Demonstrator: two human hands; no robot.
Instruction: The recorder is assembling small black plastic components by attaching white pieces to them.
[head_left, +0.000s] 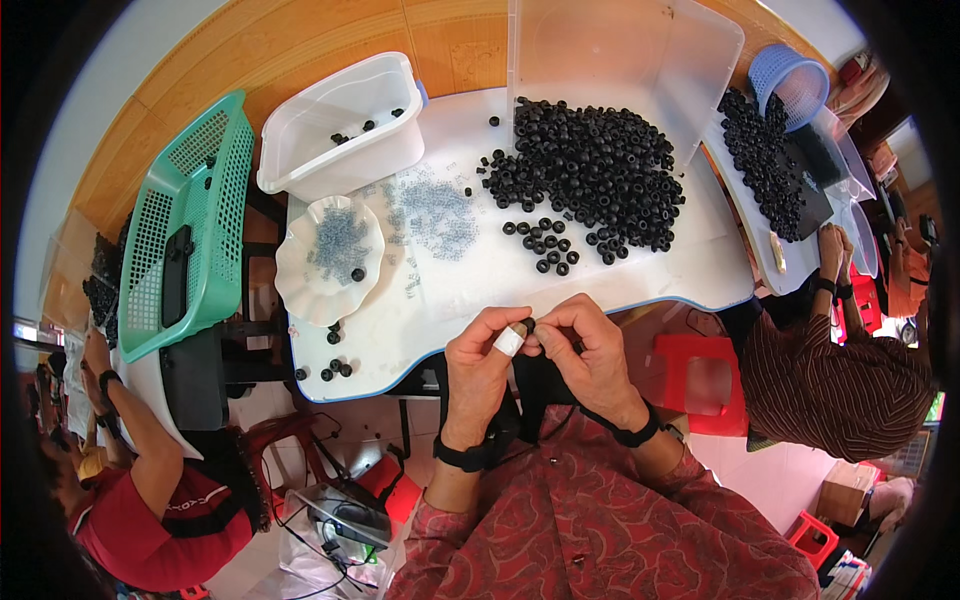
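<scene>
Both hands meet just off the front edge of the white table (pixel 470 300). My left hand (pixel 476 372), with white tape around one finger, pinches a small round black part (pixel 529 325). The fingertips of my right hand (pixel 592 358) are closed together against that part; anything small between them is hidden. Beyond the hands lie several loose black round parts (pixel 543 243) with holes in them. A large heap of the same parts (pixel 610 170) spreads behind these. Small clear pieces (pixel 437 218) are scattered left of the heap, and more fill a scalloped white dish (pixel 300 292).
A clear plastic bin (pixel 690 60) lies behind the heap. At the back left stand a white tub (pixel 290 170) and a green basket (pixel 225 270). Co-workers sit on both sides, near a red stool (pixel 672 350) and a blue basket (pixel 775 62) at right.
</scene>
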